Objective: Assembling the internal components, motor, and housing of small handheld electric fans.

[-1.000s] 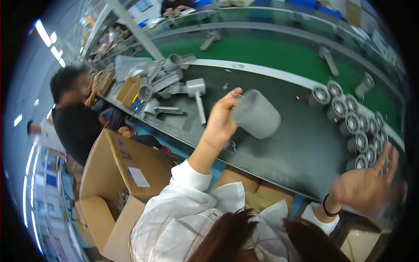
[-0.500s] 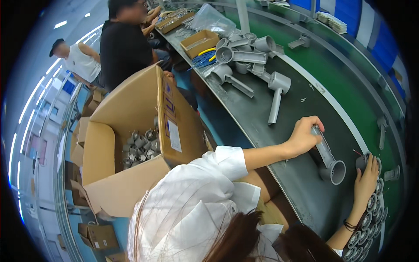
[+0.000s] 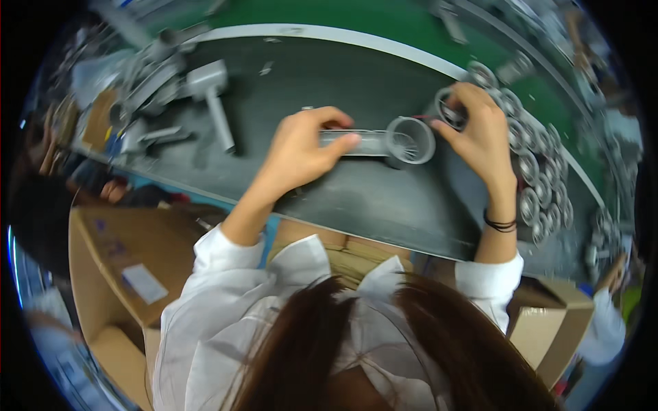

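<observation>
My left hand (image 3: 301, 147) is closed round the handle of a grey hair dryer housing (image 3: 367, 142), thumb on top. The housing lies sideways above the work surface, its round barrel open toward me and ribs visible inside. My right hand (image 3: 485, 130) pinches a round grey fan motor (image 3: 444, 103) by its rim. A thin red wire runs from the motor toward the barrel. The motor is just right of the barrel, apart from it. Fingers partly cover the motor.
Several round fan motors (image 3: 541, 185) stand in rows at the right. More grey housings (image 3: 209, 82) lie in a pile at the left. A large cardboard box (image 3: 113, 274) is at lower left, another box (image 3: 555, 322) at lower right. A green belt (image 3: 384, 24) runs behind.
The view has swung to the right. My right hand has brought a fan motor from the rows toward the housing. My left hand still holds the handle, with the housing now nearly level.
</observation>
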Tool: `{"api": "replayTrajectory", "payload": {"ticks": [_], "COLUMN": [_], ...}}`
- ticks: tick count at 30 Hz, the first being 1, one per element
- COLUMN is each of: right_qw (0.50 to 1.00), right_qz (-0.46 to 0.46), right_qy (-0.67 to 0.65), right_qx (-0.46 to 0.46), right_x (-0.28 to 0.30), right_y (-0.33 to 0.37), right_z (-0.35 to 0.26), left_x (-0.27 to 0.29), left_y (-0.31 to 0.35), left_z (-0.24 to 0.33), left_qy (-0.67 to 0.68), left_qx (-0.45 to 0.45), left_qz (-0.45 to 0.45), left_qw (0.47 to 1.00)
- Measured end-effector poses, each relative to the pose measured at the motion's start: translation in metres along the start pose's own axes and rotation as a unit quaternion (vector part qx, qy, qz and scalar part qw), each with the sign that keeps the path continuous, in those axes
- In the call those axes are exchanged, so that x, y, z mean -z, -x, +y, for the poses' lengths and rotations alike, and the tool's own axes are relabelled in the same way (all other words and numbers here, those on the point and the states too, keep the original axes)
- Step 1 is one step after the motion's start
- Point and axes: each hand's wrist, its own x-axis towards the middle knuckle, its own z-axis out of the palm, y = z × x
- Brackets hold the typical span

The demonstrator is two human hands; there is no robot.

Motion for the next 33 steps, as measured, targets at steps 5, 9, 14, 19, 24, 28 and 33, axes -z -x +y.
{"api": "replayTrajectory", "payload": {"ticks": [5,9,14,19,24,28,33], "right_qw": [0.99,0.987,0.984,0.977,0.97,0.956,0.956], "right_qz": [0.098,0.106,0.134,0.135,0.141,0.137,0.142], "right_qy": [-0.098,-0.122,-0.099,-0.132,-0.186,-0.254,-0.234], "right_qx": [0.007,0.026,0.068,0.101,0.071,0.061,0.11], "right_x": [0.035,0.042,0.042,0.031,0.028,0.016,0.016], "right_y": [0.018,0.025,0.027,0.03,0.04,0.042,0.039], "right_z": [-0.014,-0.027,-0.045,-0.048,-0.045,-0.043,-0.045], "left_x": [0.004,0.015,0.014,-0.005,-0.007,-0.007,-0.002], "left_y": [0.0,-0.01,-0.01,-0.01,-0.005,0.001,0.003], "left_z": [0.021,0.047,0.089,0.076,0.07,0.063,0.064], "left_qy": [-0.027,-0.009,0.002,-0.005,0.147,0.309,0.347], "left_qx": [-0.081,-0.191,-0.231,-0.25,-0.171,-0.063,-0.037], "left_qz": [0.074,0.07,-0.046,-0.064,-0.072,-0.098,-0.103], "left_qw": [0.994,0.979,0.972,0.966,0.972,0.944,0.931]}}
